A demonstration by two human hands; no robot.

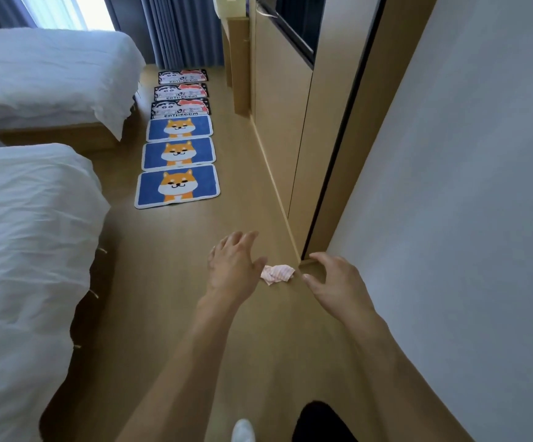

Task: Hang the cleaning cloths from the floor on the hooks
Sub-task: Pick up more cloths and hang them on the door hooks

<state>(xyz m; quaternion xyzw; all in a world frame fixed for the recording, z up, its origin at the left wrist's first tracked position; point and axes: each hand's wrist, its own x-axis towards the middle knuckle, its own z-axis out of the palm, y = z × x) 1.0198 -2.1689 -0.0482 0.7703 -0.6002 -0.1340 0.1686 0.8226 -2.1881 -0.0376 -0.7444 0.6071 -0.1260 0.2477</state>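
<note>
A small crumpled cleaning cloth, pale with pink stripes, lies on the wooden floor right against the baseboard, at the corner where the wood-panelled wall meets a dark door gap. It sits in view between my two hands, and neither one touches it.

My left hand hangs over the floor just left of the cloth, palm down, its fingers spread wide and loosely bent, holding nothing. My right hand is just right of the cloth, near the foot of the white wall; its fingers are also open and gently curved, thumb pointing toward the cloth, empty too. Both bare forearms reach in from the bottom edge.

Farther along the floor, well apart from the cloth, a row of mats runs toward the window. The three nearest are blue mats showing an orange dog; beyond them lie three black-edged mats with cartoon figures and the word BATHROOM.

To the left stand two beds with rumpled white covers, the near bed beside my left arm and the far bed behind it. Dark blue curtains hang at the far end beside a bright window. Near the bottom edge I see a white shoe tip and a dark shape beside it that I cannot tell apart.
</note>
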